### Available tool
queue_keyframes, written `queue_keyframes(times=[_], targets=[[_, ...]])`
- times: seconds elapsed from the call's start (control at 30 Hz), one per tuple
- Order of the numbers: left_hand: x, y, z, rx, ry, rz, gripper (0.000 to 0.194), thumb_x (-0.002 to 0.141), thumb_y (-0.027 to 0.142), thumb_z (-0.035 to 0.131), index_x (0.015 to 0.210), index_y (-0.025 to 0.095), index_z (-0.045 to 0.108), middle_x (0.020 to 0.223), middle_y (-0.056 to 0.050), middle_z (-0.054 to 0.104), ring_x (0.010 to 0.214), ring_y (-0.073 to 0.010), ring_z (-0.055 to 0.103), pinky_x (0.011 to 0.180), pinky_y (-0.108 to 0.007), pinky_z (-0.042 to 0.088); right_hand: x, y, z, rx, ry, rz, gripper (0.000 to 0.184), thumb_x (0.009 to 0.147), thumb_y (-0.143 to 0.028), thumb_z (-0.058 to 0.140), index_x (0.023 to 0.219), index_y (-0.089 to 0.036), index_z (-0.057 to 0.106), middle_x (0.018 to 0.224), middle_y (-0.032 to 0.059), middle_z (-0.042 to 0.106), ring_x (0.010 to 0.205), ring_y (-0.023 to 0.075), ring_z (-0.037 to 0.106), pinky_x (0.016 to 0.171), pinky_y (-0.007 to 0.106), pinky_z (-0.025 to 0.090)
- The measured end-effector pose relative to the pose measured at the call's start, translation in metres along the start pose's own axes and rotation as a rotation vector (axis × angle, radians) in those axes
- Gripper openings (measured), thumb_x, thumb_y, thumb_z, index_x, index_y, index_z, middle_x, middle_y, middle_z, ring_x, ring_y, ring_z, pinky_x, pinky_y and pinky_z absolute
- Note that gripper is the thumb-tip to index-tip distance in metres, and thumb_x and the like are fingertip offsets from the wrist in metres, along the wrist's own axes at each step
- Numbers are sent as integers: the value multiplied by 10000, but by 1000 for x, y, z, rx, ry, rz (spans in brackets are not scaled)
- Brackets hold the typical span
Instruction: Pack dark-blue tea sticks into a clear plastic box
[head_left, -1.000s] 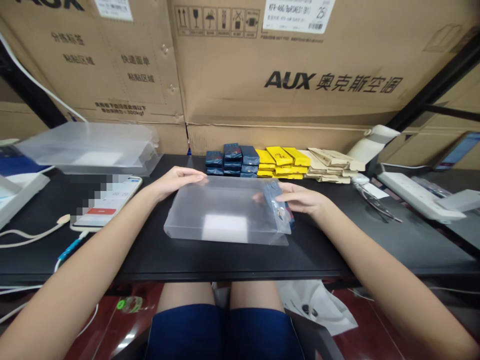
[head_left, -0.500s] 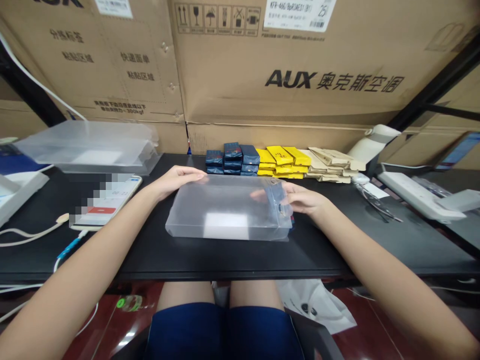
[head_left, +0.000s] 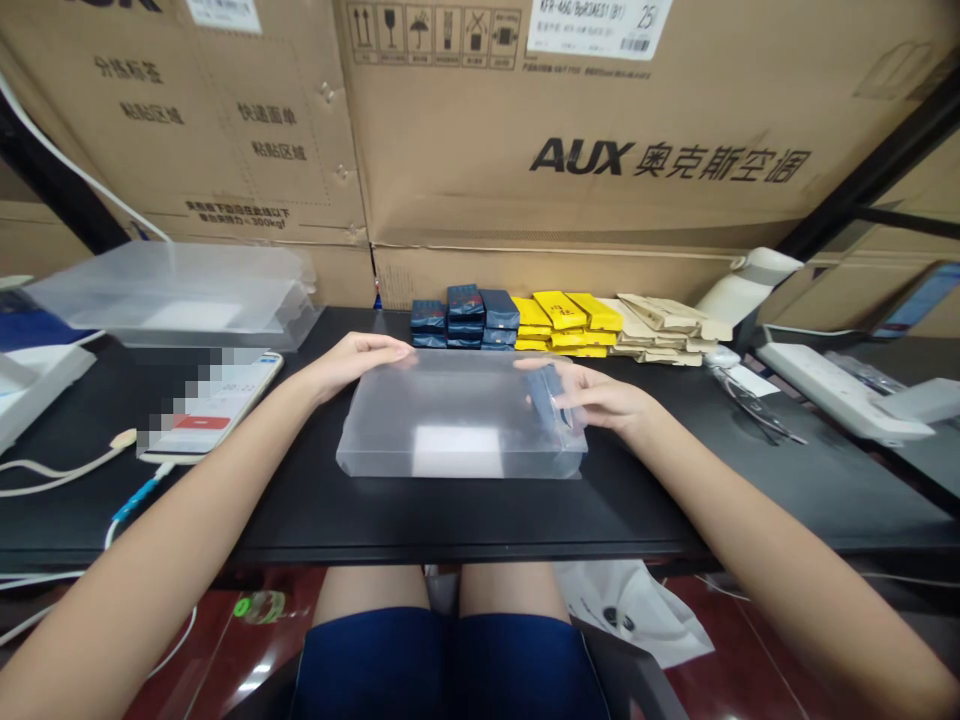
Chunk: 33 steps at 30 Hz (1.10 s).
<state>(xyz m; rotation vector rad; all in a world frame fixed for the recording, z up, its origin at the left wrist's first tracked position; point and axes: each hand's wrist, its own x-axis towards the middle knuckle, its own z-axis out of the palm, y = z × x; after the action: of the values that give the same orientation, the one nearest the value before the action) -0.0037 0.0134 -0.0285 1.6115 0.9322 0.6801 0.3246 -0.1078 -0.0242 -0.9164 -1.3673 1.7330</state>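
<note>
Case is pinched at far-left corner by left hand; packet, at case's right end by right hand.

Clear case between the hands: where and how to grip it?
Probably the near part of its left end, coming from the left, thumb on top. The clear case is low and box-like; the left hand is at the far left corner, while the right hand and dark packet crowd the right end.
</note>
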Motion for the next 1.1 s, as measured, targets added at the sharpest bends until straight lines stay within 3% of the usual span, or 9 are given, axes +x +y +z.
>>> queue_keyframes(times=[0.13, 0.23, 0.43, 0.6, 0.87, 1.0, 1.1], targets=[[0, 0, 0, 27, 7, 17, 396, 661, 478, 753, 948, 205, 751, 973, -72, 753, 965, -249, 679, 926, -362, 496, 1, 0, 2, -4, 34, -15, 604, 672, -142, 758, 1235, -252, 566, 1049, 39, 667, 913, 168, 666, 715, 233, 547], [0, 0, 1, 37, 6, 27, 392, 650, 478, 757, 934, 207, 754, 969, -71, 754, 973, -253, 677, 933, -369, 494, 1, 3, 2, -1, 31, -31, 516, 661, -153, 755, 1149, -226, 607, 1066, 39, 662, 915, 164, 663, 749, 246, 539], [-1, 1, 4, 14, 20, 28, 383, 651, 461, 760, 934, 204, 753, 956, -67, 755, 968, -251, 677, 935, -371, 492, 3, 8, 4, 72, 31, -5, 396, 611, -149, 766, 977, -177, 616, 895, 46, 708, 810, 181, 688, 671, 257, 556], [0, 0, 5, 8, 28, 31, 371, 667, 461, 753, 942, 212, 749, 979, -63, 752, 958, -240, 678, 926, -360, 491, 7, 5, 13, 173, 19, -16, 312, 707, -124, 706, 973, -198, 562, 1097, 69, 701, 1003, 214, 671, 745, 296, 569], [-2, 4, 9, -9, 46, 4, 378, 644, 443, 771, 929, 195, 750, 967, -72, 753, 968, -253, 676, 929, -378, 492, 10, 0, 14, 120, 181, 46, 256, 775, -143, 638, 1029, -175, 638, 1122, 60, 698, 1004, 184, 658, 876, 286, 528], [-1, 3, 7, -5, 24, 11, 391, 656, 443, 765, 956, 193, 743, 998, -76, 747, 983, -252, 673, 935, -376, 490, 14, 1, 13, 88, 278, 49, 204, 781, -162, 640, 980, -205, 648, 953, 11, 716, 860, 148, 680, 805, 256, 561], [-1, 2, 6, 6, 6, 18, 389, 678, 449, 750, 973, 197, 738, 1012, -72, 744, 1000, -246, 668, 949, -373, 482, 15, 0, 15, 4, 316, 61, 233, 756, -184, 683, 985, -217, 654, 885, 11, 706, 750, 151, 676, 652, 251, 588]])
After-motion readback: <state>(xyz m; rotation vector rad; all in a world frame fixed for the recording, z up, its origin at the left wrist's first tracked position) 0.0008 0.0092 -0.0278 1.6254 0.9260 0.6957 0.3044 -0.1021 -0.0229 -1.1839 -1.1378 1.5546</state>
